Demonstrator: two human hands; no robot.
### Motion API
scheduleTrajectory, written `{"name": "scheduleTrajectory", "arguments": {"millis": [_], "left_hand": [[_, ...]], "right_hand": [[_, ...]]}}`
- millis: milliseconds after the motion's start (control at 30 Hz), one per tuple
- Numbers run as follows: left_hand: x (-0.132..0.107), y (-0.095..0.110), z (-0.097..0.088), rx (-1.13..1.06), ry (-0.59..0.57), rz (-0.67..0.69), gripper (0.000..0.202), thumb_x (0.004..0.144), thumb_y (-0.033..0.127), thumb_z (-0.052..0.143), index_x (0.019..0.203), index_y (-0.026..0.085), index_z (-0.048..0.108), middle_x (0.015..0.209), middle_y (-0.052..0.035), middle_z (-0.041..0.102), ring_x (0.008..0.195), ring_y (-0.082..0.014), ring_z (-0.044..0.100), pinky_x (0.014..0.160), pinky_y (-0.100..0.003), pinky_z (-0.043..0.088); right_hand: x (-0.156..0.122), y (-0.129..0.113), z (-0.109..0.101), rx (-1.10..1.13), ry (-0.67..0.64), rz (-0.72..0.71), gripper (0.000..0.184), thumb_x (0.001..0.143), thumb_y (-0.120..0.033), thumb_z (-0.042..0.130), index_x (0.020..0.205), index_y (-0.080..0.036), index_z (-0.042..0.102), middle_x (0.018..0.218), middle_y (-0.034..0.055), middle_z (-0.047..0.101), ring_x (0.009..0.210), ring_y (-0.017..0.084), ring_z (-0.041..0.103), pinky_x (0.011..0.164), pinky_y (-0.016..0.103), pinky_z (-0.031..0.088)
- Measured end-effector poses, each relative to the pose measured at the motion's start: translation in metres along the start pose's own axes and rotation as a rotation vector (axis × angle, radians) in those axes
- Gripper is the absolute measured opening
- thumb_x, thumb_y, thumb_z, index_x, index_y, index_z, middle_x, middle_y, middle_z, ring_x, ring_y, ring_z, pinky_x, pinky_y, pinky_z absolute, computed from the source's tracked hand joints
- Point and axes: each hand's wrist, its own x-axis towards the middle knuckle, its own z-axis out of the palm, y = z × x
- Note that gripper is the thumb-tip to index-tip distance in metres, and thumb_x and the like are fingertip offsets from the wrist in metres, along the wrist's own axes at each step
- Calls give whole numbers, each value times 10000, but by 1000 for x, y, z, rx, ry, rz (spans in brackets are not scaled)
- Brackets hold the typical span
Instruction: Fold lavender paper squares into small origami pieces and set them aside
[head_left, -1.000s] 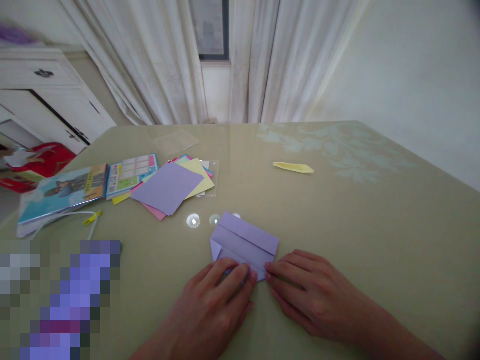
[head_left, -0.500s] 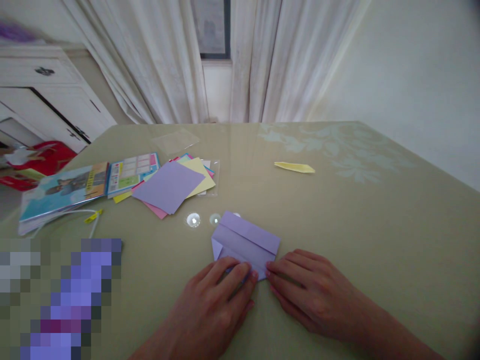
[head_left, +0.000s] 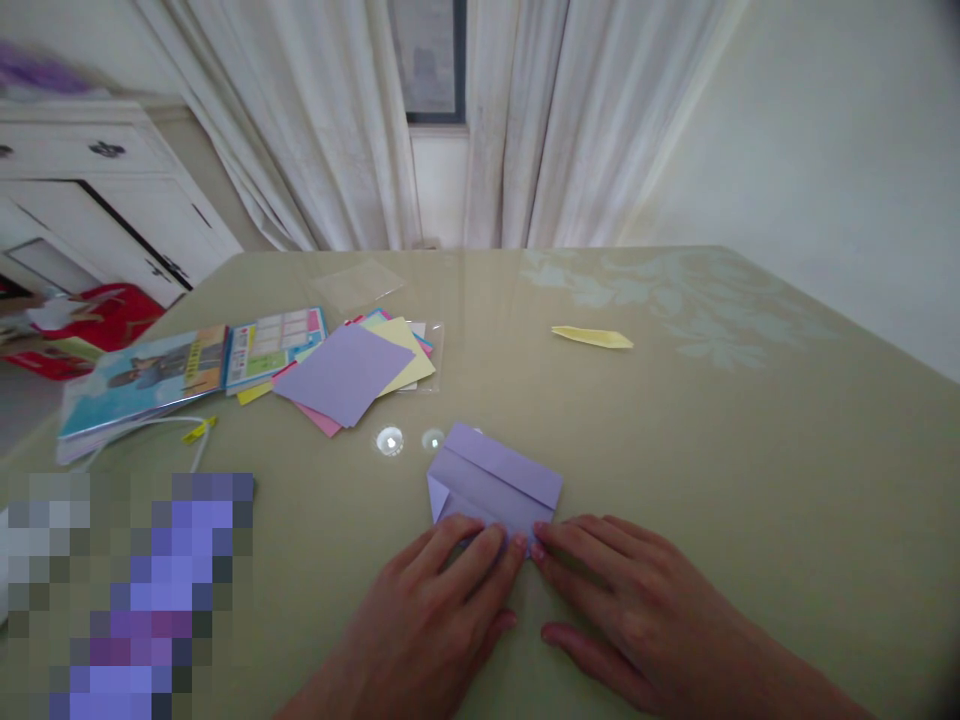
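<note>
A folded sheet of purple paper (head_left: 499,477) lies at a slant on the table in front of me. It has a strip folded down along its far edge and a small triangular flap at its left corner. Bent over its near side, my left hand (head_left: 442,590) presses it against the table with the fingertips and covers part of that edge. My right hand (head_left: 622,590) touches the near right corner with its fingertips. Its thumb is apart from the fingers, resting low by the tabletop.
Loose coloured sheets (head_left: 349,375) lie at the left, by a booklet (head_left: 150,380) and a clear plastic sleeve (head_left: 360,280). A folded yellow paper strip (head_left: 592,338) rests farther back. A white cord (head_left: 150,422) and a blurred-out purple object (head_left: 165,590) are at the near left.
My right thumb has moved away from the fingers, toward me. The left fingertips have slid slightly right along the paper's near edge. The view has shifted a little.
</note>
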Motion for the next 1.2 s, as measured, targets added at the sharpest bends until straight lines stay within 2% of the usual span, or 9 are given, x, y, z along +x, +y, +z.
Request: {"name": "scheduleTrajectory", "arguments": {"millis": [133, 333, 433, 533, 700, 900, 1033, 1133, 1200], "left_hand": [[-5, -2, 0, 73, 48, 1, 415, 1115, 323, 506, 1485, 156, 596, 1361, -64, 723, 1250, -285, 635, 1044, -432, 539], [-19, 2, -4, 218, 179, 102, 338, 1129, 238, 470, 1350, 120, 697, 1421, -58, 718, 1317, -257, 596, 1140, -391, 406], [-14, 10, 0, 201, 163, 57, 416, 1149, 328, 427, 1465, 148, 629, 1468, -28, 699, 1285, -224, 612, 1091, -362, 439], [-10, 12, 3, 165, 165, -13, 427, 1143, 389, 434, 1450, 173, 637, 1422, -32, 723, 1237, -237, 640, 1032, -385, 487], [-23, 4, -6, 182, 178, -71, 335, 1125, 348, 480, 1328, 204, 704, 1344, -49, 748, 1200, -241, 664, 1016, -386, 510], [-18, 10, -1, 168, 232, -1, 391, 1114, 259, 454, 1445, 169, 642, 1355, -22, 764, 1142, -191, 697, 988, -316, 524], [-17, 0, -3, 122, 173, -41, 382, 1078, 230, 507, 1438, 212, 634, 1377, -14, 749, 1214, -209, 692, 1093, -370, 520], [-23, -16, -10, 79, 88, -60, 406, 1050, 152, 500, 1427, 230, 627, 1390, -36, 733, 1240, -208, 690, 1114, -379, 537], [-25, -25, -14, 60, 66, -78, 385, 1044, 132, 490, 1375, 233, 658, 1370, -48, 739, 1219, -211, 704, 1093, -379, 562]], "right_hand": [[-4, 0, 4, 52, -13, 33, 412, 1082, -472, 575, 1279, -147, 733, 1248, 129, 787, 1076, 292, 734, 967, 444, 574], [-7, -4, 10, 99, -18, 85, 375, 1056, -422, 634, 1311, -163, 723, 1320, 120, 761, 1116, 296, 711, 1003, 465, 564], [-7, -5, 12, 118, -3, 98, 379, 1036, -384, 650, 1318, -140, 721, 1310, 132, 762, 1110, 300, 706, 1011, 472, 569], [-8, -4, 11, 116, -19, 101, 390, 1018, -343, 667, 1351, -143, 704, 1338, 131, 752, 1121, 301, 706, 1020, 484, 568], [-9, -5, 13, 96, -25, 116, 375, 1003, -317, 686, 1345, -164, 700, 1359, 119, 741, 1103, 295, 705, 1001, 482, 574], [0, -27, 27, 13, 74, 175, 282, 990, -234, 682, 1256, -150, 714, 1184, 114, 775, 1055, 285, 690, 985, 433, 571], [14, -20, 15, 40, -43, 99, 283, 1001, -241, 662, 1276, -186, 695, 1129, 80, 774, 1028, 275, 686, 976, 442, 552], [30, 3, 1, 82, -133, -7, 385, 1020, -280, 669, 1396, -202, 644, 1467, 103, 678, 1325, 296, 599, 1132, 470, 450], [40, 16, -4, 182, -220, -49, 413, 994, -358, 735, 1379, -230, 657, 1430, 74, 699, 1318, 261, 603, 1163, 444, 411]]}}
